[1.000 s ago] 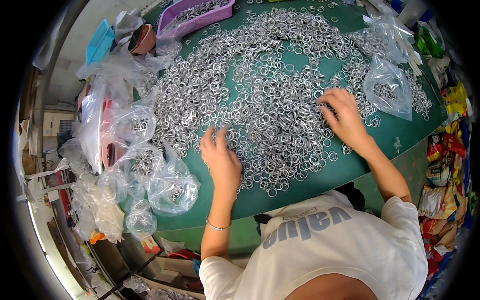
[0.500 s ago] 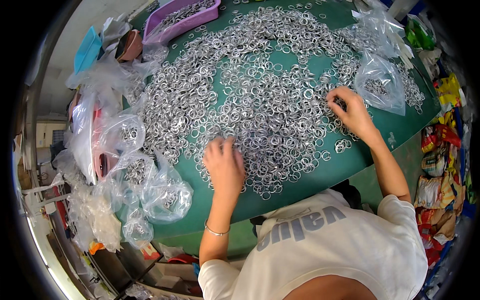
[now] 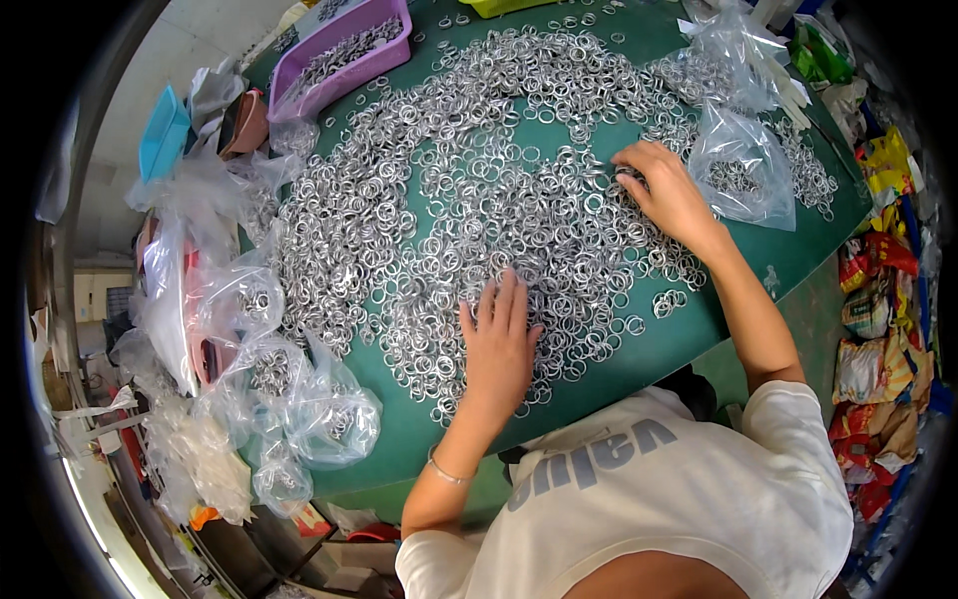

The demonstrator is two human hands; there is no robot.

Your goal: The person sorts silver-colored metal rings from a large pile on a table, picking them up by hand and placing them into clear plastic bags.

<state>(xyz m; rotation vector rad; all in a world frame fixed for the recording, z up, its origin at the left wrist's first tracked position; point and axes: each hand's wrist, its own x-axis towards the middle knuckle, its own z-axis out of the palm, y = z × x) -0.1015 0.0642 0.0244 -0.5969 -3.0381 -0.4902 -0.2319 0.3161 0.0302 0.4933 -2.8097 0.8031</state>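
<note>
A broad heap of silver metal rings (image 3: pixel 559 235) is spread over the green table (image 3: pixel 419 454). My left hand (image 3: pixel 499 344) lies palm down on the near part of the heap, its fingers spread and touching rings. Over at the heap's right side, my right hand (image 3: pixel 664 192) is curved above more rings, thumb and forefinger apart. Rings show beneath its fingertips, and I see none plainly gripped. A small cluster of rings (image 3: pixel 669 302) sits apart near the table's front edge.
A purple tray (image 3: pixel 374 65) of small metal parts stands at the far left. Clear plastic bags holding rings lie to the left (image 3: pixel 334 419) and right (image 3: pixel 743 165). A blue tray (image 3: pixel 165 135) and a yellow-green tray (image 3: pixel 499 6) are near the edges. Colourful packages (image 3: pixel 878 369) line the right.
My left hand has moved right across the rings, and its fingers have spread out. My right hand has shifted left and slightly up. The whole view has moved a little.
</note>
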